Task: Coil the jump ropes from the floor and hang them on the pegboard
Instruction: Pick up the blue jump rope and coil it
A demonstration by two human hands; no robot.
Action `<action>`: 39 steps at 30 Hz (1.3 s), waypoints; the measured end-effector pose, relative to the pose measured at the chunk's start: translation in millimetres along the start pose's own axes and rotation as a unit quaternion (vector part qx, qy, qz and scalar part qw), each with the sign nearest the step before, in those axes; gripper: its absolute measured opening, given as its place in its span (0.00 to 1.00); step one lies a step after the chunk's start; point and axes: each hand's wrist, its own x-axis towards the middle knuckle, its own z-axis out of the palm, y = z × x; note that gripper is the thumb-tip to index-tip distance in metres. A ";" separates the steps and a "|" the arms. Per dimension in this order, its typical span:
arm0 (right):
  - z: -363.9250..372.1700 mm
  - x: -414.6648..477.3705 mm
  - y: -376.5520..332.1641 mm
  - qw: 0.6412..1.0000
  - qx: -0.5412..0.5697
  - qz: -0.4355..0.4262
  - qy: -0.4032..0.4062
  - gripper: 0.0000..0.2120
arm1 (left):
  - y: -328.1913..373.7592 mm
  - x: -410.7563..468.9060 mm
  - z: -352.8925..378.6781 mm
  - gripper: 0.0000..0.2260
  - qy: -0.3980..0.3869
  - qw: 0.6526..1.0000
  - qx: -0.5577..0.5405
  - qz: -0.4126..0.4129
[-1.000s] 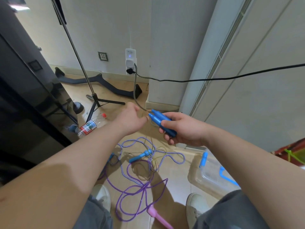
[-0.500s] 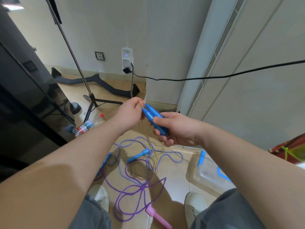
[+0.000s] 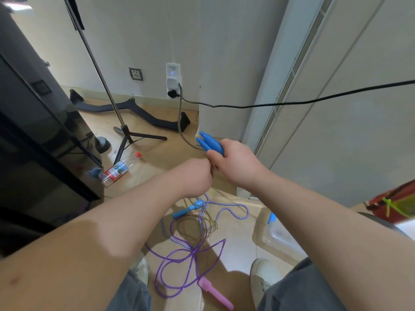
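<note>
My right hand (image 3: 233,162) grips two blue jump-rope handles (image 3: 210,142) side by side, tips pointing up and left. A thin greyish rope (image 3: 183,133) arcs from the handles. My left hand (image 3: 194,177) is closed just below and left of the right hand, fingers pinched where the thin rope runs; the rope itself is hard to see there. On the floor below lie a blue-and-white braided rope (image 3: 233,206) with a blue handle (image 3: 186,211) and a purple rope (image 3: 186,261) with a pink handle (image 3: 214,294). No pegboard is in view.
A clear plastic box (image 3: 280,236) with blue latches sits at the right by my shoe. A plastic bottle (image 3: 121,168), a tripod stand (image 3: 125,135) and a dark curved bar (image 3: 134,110) lie further back. A black cable (image 3: 292,103) stretches across at chest height. A dark cabinet stands left.
My left hand has dropped from the handle tips to below my right hand and closed. My right hand with the blue handles has shifted slightly up and right.
</note>
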 end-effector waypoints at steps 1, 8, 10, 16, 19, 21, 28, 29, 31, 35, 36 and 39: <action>1.4 0.0 0.9 0.998 -0.061 -0.012 0.004 0.12 | 1.8 -2.9 1.0 0.06 -0.009 0.999 0.024 0.021; -6.8 0.2 13.9 0.979 -0.152 -0.027 -0.134 0.08 | -12.6 -17.3 -22.5 0.15 -0.006 0.989 0.065 0.130; -8.4 -2.9 17.0 0.967 -0.171 -0.036 -0.187 0.10 | -16.2 -20.1 -26.1 0.16 -0.001 0.986 0.074 0.152; 3.5 -14.4 18.6 0.936 -0.224 -0.093 -0.256 0.04 | -17.1 -22.6 -28.5 0.18 0.043 0.967 0.106 0.227; 4.7 -21.9 10.5 0.934 -0.188 -0.127 -0.276 0.06 | -34.0 -20.0 -35.8 0.20 0.080 0.977 0.004 0.198; 2.2 -25.3 5.3 0.939 -0.126 -0.146 -0.284 0.03 | -44.4 -20.7 -36.7 0.21 0.092 0.981 -0.082 0.151; -13.1 -33.0 -1.3 0.962 0.086 -0.115 -0.233 0.04 | -44.9 -19.0 -28.8 0.23 0.059 0.980 -0.192 0.002; -14.1 -33.7 -1.5 0.964 0.121 -0.098 -0.217 0.04 | -42.1 -19.9 -28.9 0.18 0.052 0.979 -0.198 0.012; -14.2 -32.6 -0.4 0.968 0.171 -0.063 -0.173 0.05 | -32.5 -19.5 -27.4 0.09 0.063 0.982 -0.178 0.012; -13.7 -22.3 5.2 0.990 0.128 -0.010 -0.060 0.08 | -23.2 -11.1 -20.0 0.10 0.133 0.970 -0.199 -0.035; -14.1 -18.9 7.6 0.995 0.098 0.002 -0.025 0.09 | -23.8 -12.4 -18.0 0.13 0.128 0.973 -0.192 -0.025; -18.1 -12.6 17.9 0.999 -0.033 0.015 0.029 0.09 | -23.8 -18.0 -13.6 0.19 0.083 0.983 -0.160 0.032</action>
